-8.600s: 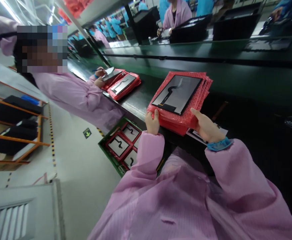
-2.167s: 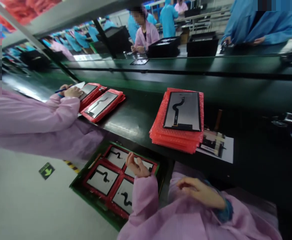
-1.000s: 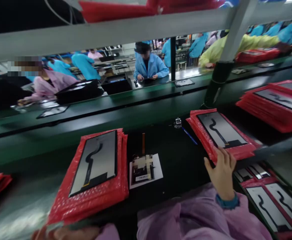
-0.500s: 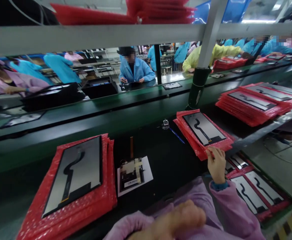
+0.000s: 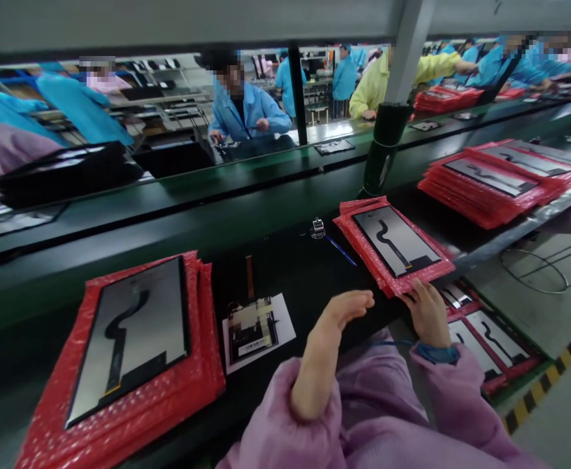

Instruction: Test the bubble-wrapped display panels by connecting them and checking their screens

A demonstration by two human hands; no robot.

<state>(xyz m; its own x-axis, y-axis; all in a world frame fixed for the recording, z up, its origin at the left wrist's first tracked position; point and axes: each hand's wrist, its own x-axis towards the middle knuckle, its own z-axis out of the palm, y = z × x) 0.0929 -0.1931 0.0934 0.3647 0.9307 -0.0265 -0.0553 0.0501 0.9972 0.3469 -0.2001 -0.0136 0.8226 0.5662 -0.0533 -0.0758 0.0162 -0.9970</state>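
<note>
At the near corner of a red bubble-wrap bag (image 5: 397,284), my right hand (image 5: 428,311) has its fingers closed on the edge. On that small stack lies an LCD panel (image 5: 399,242) with a black curved flex cable. My left hand (image 5: 332,326) is raised over the bench edge, left of the stack, fingers stretched out and holding nothing. A taller stack of red bubble bags (image 5: 202,352) stands at the left, topped by another LCD panel (image 5: 131,332). Between the stacks, a circuit-board assembly (image 5: 251,331) with tape and a barcode label rests on white paper (image 5: 285,316).
A blue pen (image 5: 340,250) and a small metal object (image 5: 317,228) lie behind the work area. More bagged panels (image 5: 491,182) are piled at the right. A low crate of panels (image 5: 525,368) sits below the bench. A green-wrapped post (image 5: 383,150) rises behind; co-workers sit across the line.
My left hand has moved up and forward from the bottom edge toward the small stack. My right hand stays at the bag's corner. The camera view has shifted slightly.
</note>
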